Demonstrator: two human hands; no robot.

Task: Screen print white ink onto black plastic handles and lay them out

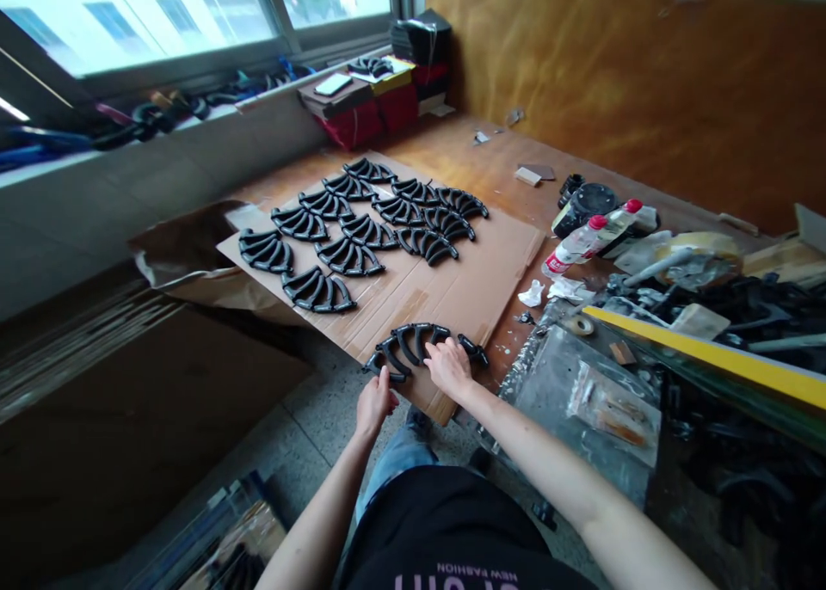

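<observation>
Glossy black fan-ribbed plastic-looking arc (421, 328) on near corner of brown cardboard sheet (477, 293), long axis left-to-right; left hand (376, 405) pinches left end, right hand (450, 368) touches right-of-middle ribs (grip? can't tell from here).

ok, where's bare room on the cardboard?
Brown cardboard sheet: bare between clustered black ribbed fans and the nearer black arched piece, out to the sheet's right edge. Crowded: far-left half; past that edge, around red-capped plastic bottles.

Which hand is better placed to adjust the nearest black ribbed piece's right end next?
Probably the right hand: it lies over the black ribbed piece, near that end, while the left hand is at the opposite end.
</observation>
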